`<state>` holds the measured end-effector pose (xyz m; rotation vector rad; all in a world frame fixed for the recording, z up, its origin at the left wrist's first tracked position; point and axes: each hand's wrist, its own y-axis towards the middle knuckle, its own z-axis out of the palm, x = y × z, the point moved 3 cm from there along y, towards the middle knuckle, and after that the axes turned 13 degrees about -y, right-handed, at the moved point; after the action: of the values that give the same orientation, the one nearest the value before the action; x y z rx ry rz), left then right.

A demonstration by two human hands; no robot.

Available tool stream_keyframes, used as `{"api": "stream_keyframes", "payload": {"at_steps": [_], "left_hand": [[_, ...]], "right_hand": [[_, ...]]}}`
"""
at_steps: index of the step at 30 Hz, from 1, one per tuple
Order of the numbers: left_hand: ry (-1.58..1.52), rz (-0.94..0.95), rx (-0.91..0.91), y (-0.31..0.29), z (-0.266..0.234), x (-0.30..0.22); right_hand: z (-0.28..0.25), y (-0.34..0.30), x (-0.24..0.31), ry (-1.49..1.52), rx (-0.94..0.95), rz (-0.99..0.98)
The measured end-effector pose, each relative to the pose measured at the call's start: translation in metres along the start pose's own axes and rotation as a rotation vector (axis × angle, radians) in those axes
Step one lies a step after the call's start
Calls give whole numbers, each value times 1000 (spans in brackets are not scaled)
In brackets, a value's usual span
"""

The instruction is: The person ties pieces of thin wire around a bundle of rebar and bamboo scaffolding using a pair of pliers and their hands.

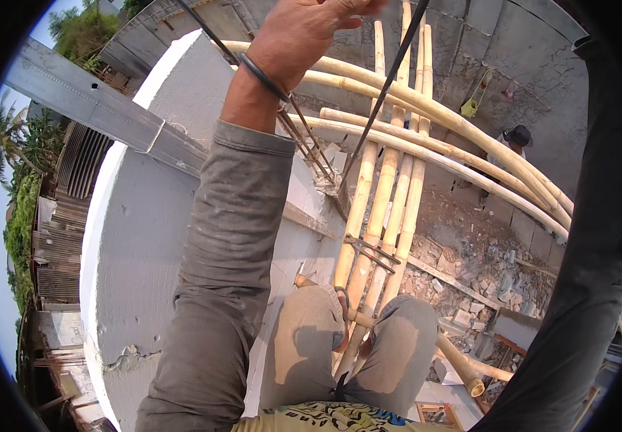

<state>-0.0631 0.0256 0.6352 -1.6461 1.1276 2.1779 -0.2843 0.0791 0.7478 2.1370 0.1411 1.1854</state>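
My left hand (pixel 298 37) is raised at the top edge, a dark band around its wrist. Its fingers are mostly cut off by the frame, so what they hold, if anything, is hidden. Close to its right slants a long dark steel rod (pixel 386 90), and a second thin rod (pixel 205 27) runs up at its left. Below the wrist, several rusty rebars (pixel 311 147) stick up from the wall top. My right sleeve (pixel 581 288) reaches up along the right rim, with the hand out of sight. Dark-handled pincers (pixel 372 253) lie across the bamboo poles.
My feet rest on bamboo poles (pixel 376 209), crossed by longer ones (pixel 440 115), high above rubble (pixel 469 273). A white block wall (pixel 138 252) and a grey metal beam (pixel 102 101) stand left. Far below at right is a person in a dark hat (pixel 518 135).
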Motion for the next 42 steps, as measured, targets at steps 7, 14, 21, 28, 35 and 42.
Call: {"api": "stream_keyframes", "payload": {"at_steps": [7, 14, 21, 28, 35, 42], "left_hand": [[22, -672, -321, -111, -30, 44], [787, -1103, 296, -332, -14, -21], [713, -1227, 145, -347, -47, -91], [685, -1170, -112, -356, -94, -102], [625, -1196, -94, -380, -90, -92], [635, -965, -202, -300, -67, -77]], "right_hand": [[-62, 66, 96, -99, 43, 74], [-107, 167, 209, -165, 69, 54], [-89, 253, 301, -172, 117, -36], [-8, 302, 322, -87, 164, -160], [81, 311, 288, 17, 191, -265], [137, 281, 226, 56, 254, -278]]}}
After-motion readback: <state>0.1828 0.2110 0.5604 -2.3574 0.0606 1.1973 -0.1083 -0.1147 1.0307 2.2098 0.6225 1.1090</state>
